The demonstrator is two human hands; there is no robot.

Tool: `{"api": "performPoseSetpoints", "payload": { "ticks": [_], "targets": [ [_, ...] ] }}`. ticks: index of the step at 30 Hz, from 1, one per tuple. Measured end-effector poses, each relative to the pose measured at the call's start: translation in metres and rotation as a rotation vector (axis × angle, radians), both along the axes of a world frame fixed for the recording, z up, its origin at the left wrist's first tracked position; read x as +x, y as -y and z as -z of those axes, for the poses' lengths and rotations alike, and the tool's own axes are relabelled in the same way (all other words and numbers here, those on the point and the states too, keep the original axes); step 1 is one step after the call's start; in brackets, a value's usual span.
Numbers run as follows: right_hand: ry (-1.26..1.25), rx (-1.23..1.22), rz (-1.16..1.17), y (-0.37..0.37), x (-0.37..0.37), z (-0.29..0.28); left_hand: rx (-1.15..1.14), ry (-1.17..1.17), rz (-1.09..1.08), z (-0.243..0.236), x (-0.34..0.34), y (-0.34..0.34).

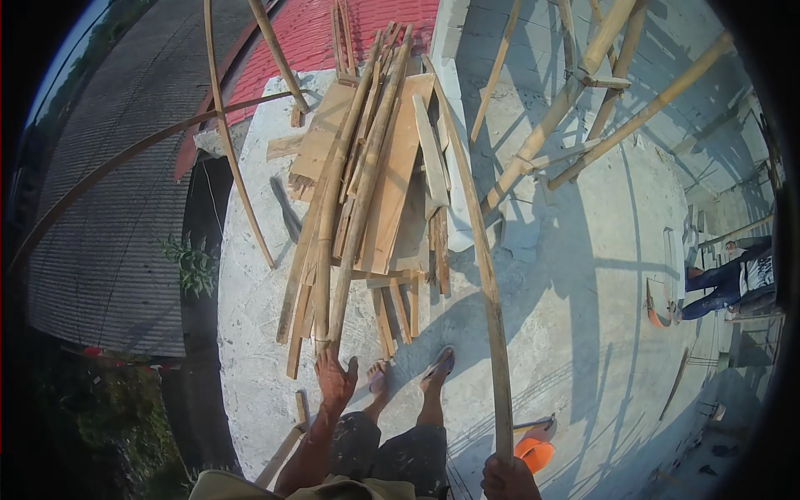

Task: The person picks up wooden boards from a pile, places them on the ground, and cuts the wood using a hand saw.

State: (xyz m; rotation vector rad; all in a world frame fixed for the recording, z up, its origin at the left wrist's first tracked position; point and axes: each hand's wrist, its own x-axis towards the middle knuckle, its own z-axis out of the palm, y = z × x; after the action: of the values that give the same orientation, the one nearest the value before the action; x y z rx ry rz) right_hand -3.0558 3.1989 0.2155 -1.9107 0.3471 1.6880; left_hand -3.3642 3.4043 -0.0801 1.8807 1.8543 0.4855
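Observation:
A stack of bamboo poles (367,179), boards and wood strips lies before me on the pale concrete slab. At the near end of the poles is my left hand (336,382), its fingers stretched forward and its thumb apart; whether the fingertips touch the poles is hard to make out. My right hand (510,480) is closed around the near end of a long, slightly curved bamboo pole (487,287). That pole runs away from me along the right side of the stack. A wide plywood board (392,200) lies under the poles.
Bamboo props (550,125) stand at the far right by a block wall. An orange hard hat (534,453) sits beside my right hand. On the left, the slab's edge drops toward a corrugated roof (108,217). Another person (725,279) is at the far right.

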Motion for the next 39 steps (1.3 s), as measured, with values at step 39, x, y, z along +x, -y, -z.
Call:
{"api": "performPoseSetpoints", "payload": {
  "ticks": [39],
  "targets": [
    [0.674, -0.002, -0.554, 0.112, 0.009, 0.189, -0.646, 0.14, -0.004, 0.021, 0.095, 0.038]
  ]
}}
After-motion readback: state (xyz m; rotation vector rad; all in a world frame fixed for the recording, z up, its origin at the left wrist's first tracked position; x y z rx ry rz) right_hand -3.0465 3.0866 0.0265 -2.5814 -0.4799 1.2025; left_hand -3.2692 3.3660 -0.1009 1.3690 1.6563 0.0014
